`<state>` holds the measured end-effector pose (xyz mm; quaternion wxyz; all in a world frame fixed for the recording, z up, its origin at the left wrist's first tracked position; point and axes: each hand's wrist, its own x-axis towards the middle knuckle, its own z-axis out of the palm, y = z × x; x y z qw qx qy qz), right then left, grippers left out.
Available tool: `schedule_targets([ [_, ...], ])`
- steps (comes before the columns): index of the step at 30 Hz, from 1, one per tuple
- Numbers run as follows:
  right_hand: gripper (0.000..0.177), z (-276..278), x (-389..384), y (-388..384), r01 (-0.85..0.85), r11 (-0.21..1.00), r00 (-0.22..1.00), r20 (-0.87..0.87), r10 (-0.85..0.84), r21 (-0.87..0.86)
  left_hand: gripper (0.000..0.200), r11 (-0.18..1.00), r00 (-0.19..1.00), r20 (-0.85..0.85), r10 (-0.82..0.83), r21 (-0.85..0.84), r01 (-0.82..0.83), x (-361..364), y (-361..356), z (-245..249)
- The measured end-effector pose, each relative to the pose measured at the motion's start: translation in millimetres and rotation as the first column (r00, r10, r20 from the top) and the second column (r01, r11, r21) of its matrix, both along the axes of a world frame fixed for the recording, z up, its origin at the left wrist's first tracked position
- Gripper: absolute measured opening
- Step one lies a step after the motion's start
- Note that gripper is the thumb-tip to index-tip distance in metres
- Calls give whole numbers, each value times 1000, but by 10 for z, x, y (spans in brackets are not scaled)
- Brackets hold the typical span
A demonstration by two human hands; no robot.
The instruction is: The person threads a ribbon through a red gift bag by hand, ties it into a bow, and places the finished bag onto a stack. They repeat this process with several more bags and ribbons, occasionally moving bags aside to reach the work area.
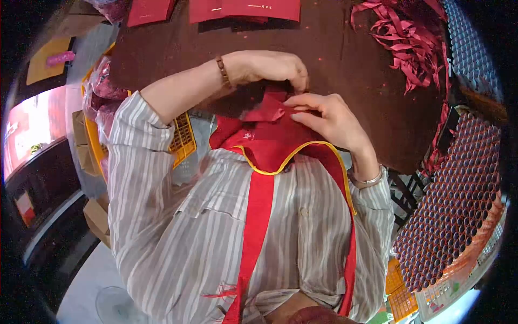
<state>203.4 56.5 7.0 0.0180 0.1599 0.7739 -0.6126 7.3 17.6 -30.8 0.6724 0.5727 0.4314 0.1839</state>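
In front of my chest I have a folded dark-red piece with a red ribbon-like band across it. Its exact kind is hard to make out against the red apron with yellow trim. My left hand, with a beaded bracelet, arches over the far side. Its fingers are curled closed and point down; what they grip is hidden. My right hand, with a silver bangle, comes in from the right. Its thumb and forefinger pinch at the ribbon's right end, close beneath my left fingertips.
Red printed folders lie at the far edge of the brown-covered table. A heap of red ribbons is at the back right. Patterned racks of small round pieces stand right. Yellow crates and bagged red goods are on the left.
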Motion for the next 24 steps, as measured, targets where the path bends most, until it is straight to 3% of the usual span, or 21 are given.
schedule_targets([
  [1, 24, 7, -19, -9, -24, 995, 1000, -5, 25, 93, 19, 991, 991, -39, 129, -19, -129, 10, -1, 37],
  [4, 23, -24, -18, 4, -21, 990, 999, -32, 26, 142, 20, 973, 971, -46, 233, 9, -233, -41, 29, 2],
  [5, 23, -27, -14, 3, -22, 990, 999, -33, 27, 143, 20, 921, 981, 41, 190, 338, -193, -155, 55, -190],
  [6, 23, -32, -6, -1, -8, 991, 999, -49, 15, 136, 20, 921, 981, 41, 190, 338, -192, -142, 49, -125],
  [8, 23, -31, 8, -6, 9, 991, 998, -61, -1, 130, 20, 873, 867, -108, 487, 35, -486, -104, 54, 13],
  [13, 22, -45, -5, 15, 16, 987, 998, -58, -7, 158, 18, 782, 781, -89, 619, 167, -601, -86, 58, 26],
  [15, 22, -98, -5, 42, 51, 985, 996, -83, -37, 166, 32, 682, 683, -45, 729, 133, -719, -11, -55, 8],
  [18, 23, -243, 18, 144, 123, 988, 992, -25, -121, 97, 48, 624, 626, 22, 779, 76, -778, 99, -382, 17],
  [19, 24, -282, 25, 183, 147, 989, 989, 19, -147, 12, 51, 671, 668, -66, 741, 92, -736, 141, -505, -16],
  [20, 24, -328, 31, 222, 172, 982, 984, 64, -168, -74, 53, 659, 672, 5, 740, 194, -727, 240, -641, -175],
  [24, 23, -446, 19, 262, 131, 983, 988, 102, -118, -128, 61, 754, 752, -60, 657, 65, -653, 306, -1095, -101],
])
